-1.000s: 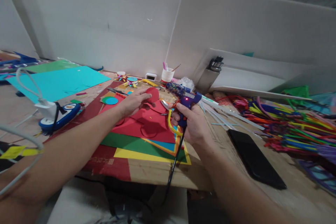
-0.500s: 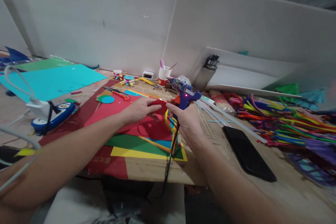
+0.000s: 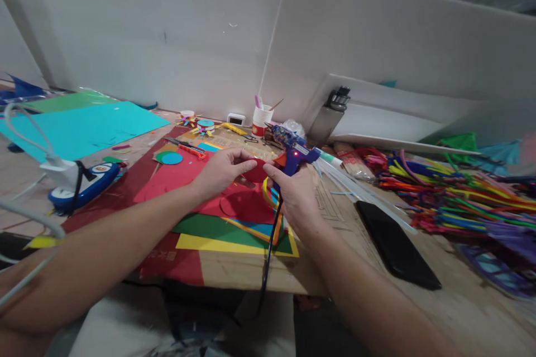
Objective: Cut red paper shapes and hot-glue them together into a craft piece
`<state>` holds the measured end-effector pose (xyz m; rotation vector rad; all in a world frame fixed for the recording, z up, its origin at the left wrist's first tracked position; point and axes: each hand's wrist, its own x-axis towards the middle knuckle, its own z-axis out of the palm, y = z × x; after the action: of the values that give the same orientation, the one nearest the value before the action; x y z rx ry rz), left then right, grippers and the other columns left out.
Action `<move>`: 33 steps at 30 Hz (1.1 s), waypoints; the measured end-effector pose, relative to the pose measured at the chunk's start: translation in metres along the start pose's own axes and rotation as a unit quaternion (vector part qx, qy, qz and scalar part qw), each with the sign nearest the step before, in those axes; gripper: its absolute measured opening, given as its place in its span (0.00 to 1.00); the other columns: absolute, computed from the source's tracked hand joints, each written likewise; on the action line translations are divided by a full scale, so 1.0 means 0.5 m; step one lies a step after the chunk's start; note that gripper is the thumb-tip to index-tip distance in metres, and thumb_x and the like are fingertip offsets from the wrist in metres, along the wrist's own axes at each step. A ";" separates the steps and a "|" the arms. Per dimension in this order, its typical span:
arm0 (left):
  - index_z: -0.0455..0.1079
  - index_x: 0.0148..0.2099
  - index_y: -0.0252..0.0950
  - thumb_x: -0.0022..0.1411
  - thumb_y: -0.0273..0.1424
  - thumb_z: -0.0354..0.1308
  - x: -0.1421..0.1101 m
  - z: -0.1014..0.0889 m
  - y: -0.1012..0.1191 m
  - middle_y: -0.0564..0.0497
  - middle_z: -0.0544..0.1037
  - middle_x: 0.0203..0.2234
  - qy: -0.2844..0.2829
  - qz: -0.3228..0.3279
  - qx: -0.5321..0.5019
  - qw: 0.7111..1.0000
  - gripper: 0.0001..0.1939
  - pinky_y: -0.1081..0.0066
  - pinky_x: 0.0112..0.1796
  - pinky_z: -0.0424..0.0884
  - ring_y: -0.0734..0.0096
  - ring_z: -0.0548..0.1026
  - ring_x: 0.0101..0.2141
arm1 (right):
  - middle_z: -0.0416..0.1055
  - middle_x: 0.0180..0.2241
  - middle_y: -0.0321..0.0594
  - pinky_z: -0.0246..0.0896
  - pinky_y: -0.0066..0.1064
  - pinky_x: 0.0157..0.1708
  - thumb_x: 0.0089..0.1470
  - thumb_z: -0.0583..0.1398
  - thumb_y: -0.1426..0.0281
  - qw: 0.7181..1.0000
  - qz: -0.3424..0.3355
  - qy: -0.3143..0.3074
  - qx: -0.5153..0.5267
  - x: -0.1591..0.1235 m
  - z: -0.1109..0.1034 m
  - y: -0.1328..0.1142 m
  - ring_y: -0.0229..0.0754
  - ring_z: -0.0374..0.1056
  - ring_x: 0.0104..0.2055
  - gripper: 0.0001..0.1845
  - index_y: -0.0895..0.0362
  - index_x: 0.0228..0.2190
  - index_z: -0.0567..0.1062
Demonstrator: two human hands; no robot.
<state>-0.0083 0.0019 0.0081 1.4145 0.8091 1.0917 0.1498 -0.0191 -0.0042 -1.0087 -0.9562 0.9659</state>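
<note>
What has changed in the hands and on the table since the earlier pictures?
The left hand has carried the red disc rightward, to the right hand, whose thumb now seems to touch it. The right hand still grips the blue glue gun. The black phone and red sheet stayed put.

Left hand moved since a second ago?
Yes. Against the paper cups, the left hand has moved rightward and slightly nearer the person.
</note>
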 end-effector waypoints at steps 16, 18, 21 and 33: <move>0.76 0.35 0.32 0.53 0.43 0.70 -0.006 0.012 0.007 0.50 0.79 0.30 0.013 -0.007 0.021 1.000 0.18 0.67 0.34 0.80 0.71 0.77 0.32 | 0.69 0.18 0.29 0.58 0.27 0.19 0.39 0.71 0.65 1.000 -0.003 -0.011 -0.027 -0.002 0.000 0.007 0.33 0.62 0.17 0.15 0.57 0.26 0.73; 0.77 0.37 0.32 0.52 0.40 0.71 -0.005 0.011 0.005 0.49 0.80 0.31 0.015 -0.007 0.018 1.000 0.17 0.69 0.34 0.79 0.70 0.78 0.33 | 0.70 0.18 0.30 0.59 0.27 0.20 0.39 0.71 0.65 1.000 -0.005 -0.009 -0.027 -0.002 0.001 0.006 0.34 0.62 0.17 0.15 0.57 0.27 0.73; 0.77 0.37 0.32 0.52 0.39 0.71 -0.004 0.009 0.004 0.49 0.80 0.32 0.020 -0.005 0.015 1.000 0.16 0.69 0.33 0.79 0.71 0.78 0.32 | 0.72 0.21 0.30 0.61 0.28 0.20 0.37 0.71 0.67 1.000 0.003 -0.003 -0.019 -0.003 0.002 0.005 0.34 0.64 0.18 0.16 0.56 0.28 0.73; 0.77 0.35 0.31 0.53 0.42 0.71 0.003 0.007 -0.002 0.51 0.78 0.29 -0.002 -0.022 -0.060 0.998 0.18 0.68 0.32 0.80 0.72 0.76 0.29 | 0.70 0.20 0.28 0.57 0.27 0.19 0.36 0.72 0.67 0.998 0.057 0.014 0.033 -0.004 0.004 -0.002 0.33 0.61 0.17 0.18 0.57 0.29 0.72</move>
<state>-0.0044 0.0023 0.0075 1.2920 0.7558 1.0868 0.1474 -0.0209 -0.0033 -1.0263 -0.8460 1.0684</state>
